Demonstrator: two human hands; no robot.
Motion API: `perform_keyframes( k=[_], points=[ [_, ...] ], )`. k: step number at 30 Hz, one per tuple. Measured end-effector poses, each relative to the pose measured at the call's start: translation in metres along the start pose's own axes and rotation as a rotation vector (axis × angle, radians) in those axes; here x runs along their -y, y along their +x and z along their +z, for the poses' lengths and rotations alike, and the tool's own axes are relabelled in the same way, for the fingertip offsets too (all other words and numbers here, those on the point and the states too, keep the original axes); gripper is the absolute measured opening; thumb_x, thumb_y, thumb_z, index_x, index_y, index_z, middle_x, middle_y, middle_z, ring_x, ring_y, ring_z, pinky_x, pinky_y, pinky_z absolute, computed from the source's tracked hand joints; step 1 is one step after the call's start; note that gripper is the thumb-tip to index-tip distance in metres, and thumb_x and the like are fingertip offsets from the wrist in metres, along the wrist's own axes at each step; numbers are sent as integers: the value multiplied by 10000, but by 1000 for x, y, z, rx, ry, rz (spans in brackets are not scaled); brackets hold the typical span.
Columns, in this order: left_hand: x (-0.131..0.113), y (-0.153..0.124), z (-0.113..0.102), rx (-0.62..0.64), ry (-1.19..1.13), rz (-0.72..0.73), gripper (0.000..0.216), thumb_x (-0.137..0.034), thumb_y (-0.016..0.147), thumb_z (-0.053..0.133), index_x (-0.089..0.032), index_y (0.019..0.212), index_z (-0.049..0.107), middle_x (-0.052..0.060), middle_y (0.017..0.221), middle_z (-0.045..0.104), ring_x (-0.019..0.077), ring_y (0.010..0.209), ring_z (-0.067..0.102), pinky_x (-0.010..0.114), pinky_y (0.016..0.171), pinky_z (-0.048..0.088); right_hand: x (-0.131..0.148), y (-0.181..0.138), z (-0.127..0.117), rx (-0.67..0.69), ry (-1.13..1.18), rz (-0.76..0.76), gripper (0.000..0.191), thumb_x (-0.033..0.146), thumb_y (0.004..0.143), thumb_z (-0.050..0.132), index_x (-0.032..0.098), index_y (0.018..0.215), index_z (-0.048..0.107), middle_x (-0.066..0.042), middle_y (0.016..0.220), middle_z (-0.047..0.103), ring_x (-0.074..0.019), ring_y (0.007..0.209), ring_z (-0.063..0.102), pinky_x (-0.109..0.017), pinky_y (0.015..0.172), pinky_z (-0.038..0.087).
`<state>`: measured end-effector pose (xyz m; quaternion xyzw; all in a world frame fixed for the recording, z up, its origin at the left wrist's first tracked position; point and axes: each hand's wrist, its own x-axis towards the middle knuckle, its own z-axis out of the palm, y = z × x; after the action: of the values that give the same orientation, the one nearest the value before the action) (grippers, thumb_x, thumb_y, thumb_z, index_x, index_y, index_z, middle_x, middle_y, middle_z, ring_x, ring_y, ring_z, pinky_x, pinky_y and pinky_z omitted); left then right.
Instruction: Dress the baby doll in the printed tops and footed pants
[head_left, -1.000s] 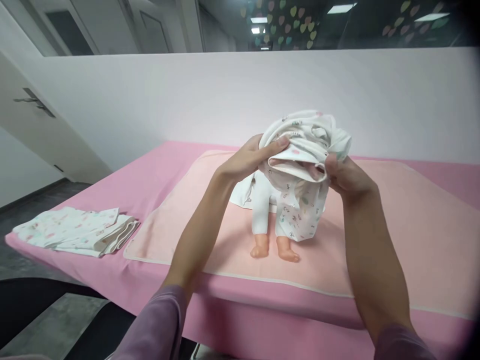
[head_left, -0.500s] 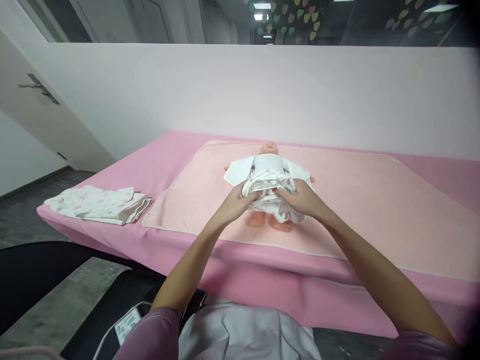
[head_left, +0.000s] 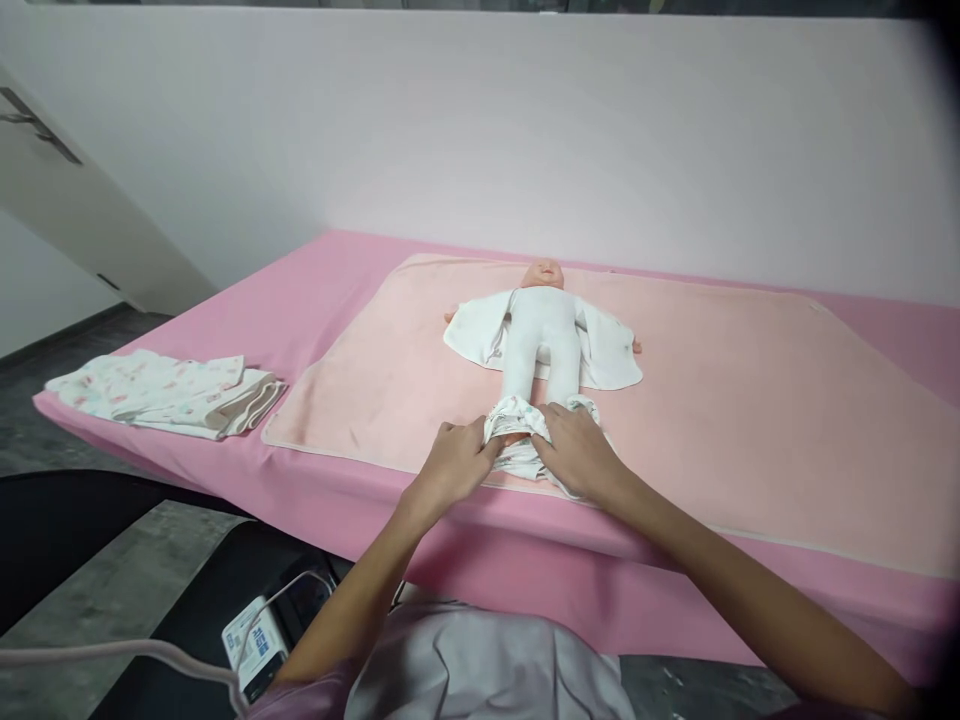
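A baby doll [head_left: 541, 330] lies on its back, head toward the wall and feet toward me. White patterned baby pants [head_left: 517, 410] are bunched around its lower legs and feet. My left hand [head_left: 457, 460] is closed on the left side of the waistband, and my right hand [head_left: 577, 450] is closed on the right side. An open white baby shirt [head_left: 611, 350] covers the doll's arms and spreads out on both sides. The doll's body and legs look white. Its feet are mostly hidden by the pants and my fingers.
A peach blanket [head_left: 735, 400] lies under the doll on a pink-covered table [head_left: 315, 290]. Folded patterned baby clothes [head_left: 165, 390] sit at the table's left corner. A black chair [head_left: 187, 590] with a white-labelled device [head_left: 255, 640] and cable is at lower left.
Both hands have pulled the pants down from the doll's belly to its lower legs, toward me. The white torso and legs now show. The view has tilted downward.
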<state>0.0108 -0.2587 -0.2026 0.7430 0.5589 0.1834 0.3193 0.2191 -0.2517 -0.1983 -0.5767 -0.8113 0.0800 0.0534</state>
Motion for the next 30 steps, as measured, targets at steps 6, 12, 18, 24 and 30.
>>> perform_keyframes(
  k=[6,12,18,24,30],
  points=[
    [13,14,0,-30,-350,149,308,-421,1051,459,-190,1055,663,48,1025,740,238,949,665,320,853,501,-10,-1,4,-63,317,-75,236,244,1060,443,180,1177,637,-120,1149,711,-287,1030,655,-422,917,478],
    [29,49,-25,-68,-158,366,257,-409,1030,539,-191,926,625,35,939,685,205,896,579,350,920,482,-53,32,-19,-113,473,-353,225,377,1023,624,213,1158,701,-102,1172,720,-288,1080,655,-406,940,484],
    [39,63,-68,39,96,430,458,-616,991,635,-207,1187,700,91,1197,713,285,1147,566,429,1044,454,-85,44,-38,23,629,-298,342,578,967,729,253,1073,740,-59,1112,737,-256,991,646,-363,845,486],
    [-30,102,-76,219,91,621,534,-657,918,705,-219,1224,718,88,1201,716,282,1167,604,415,1004,478,-96,39,-18,81,987,-212,383,586,907,802,249,1052,689,-32,1008,683,-221,923,620,-341,829,518],
    [-56,176,-56,797,-282,487,404,-570,816,835,-204,971,765,38,896,759,214,850,706,337,755,535,-109,36,-9,247,1329,-91,546,540,868,840,246,1297,672,-63,1111,733,-253,976,703,-353,826,574]
  ],
)
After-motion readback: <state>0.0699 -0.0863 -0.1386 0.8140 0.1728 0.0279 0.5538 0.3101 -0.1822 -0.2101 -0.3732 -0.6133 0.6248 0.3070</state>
